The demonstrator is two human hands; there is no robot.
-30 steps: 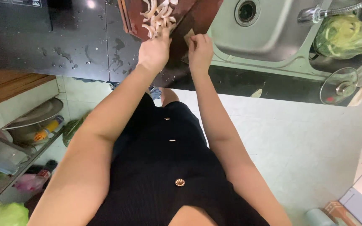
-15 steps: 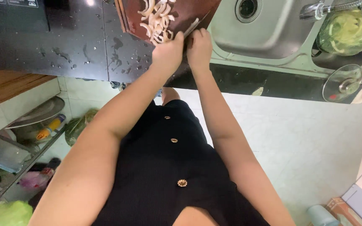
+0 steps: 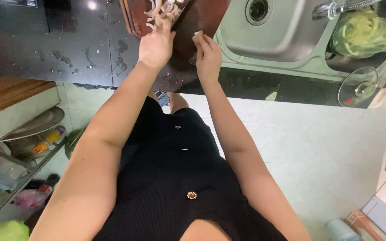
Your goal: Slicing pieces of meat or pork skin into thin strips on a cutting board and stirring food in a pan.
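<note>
pale mushroom strips (image 3: 161,11) now under the left hand (image 3: 156,44), fingers curled over the heap on the dark wooden cutting board (image 3: 202,18), further back on it than half a second ago, when the same hand pressed right beside the right. right hand (image 3: 208,56) closed round a small pale piece (image 3: 197,35) pinched at the fingertips, no longer tight against the left, so holding and trimming look split between the two. outward: wet black counter (image 3: 68,49), steel sink (image 3: 273,35), green bag (image 3: 362,31), glass lid (image 3: 357,87).
</note>
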